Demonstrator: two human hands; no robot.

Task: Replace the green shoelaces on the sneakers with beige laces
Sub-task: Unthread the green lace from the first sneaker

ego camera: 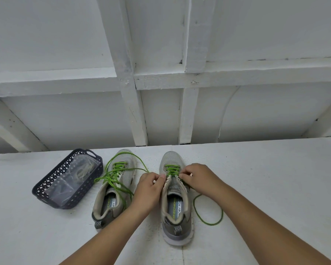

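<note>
Two grey sneakers stand side by side on a white surface, toes pointing away from me. The left sneaker (114, 190) has a loosened green lace (111, 178) sprawling over and around it. On the right sneaker (175, 203), green lace (172, 170) stays threaded only through the front eyelets, and a loose end loops on the surface at the right (208, 217). My left hand (149, 190) pinches the left eyelet flap of the right sneaker. My right hand (199, 178) pinches the lace at the right eyelet row. Beige laces (82, 172) lie bagged in a basket.
A dark blue perforated basket (46, 186) sits left of the shoes, holding clear plastic bags. A white framed wall rises right behind the surface's far edge (237, 142).
</note>
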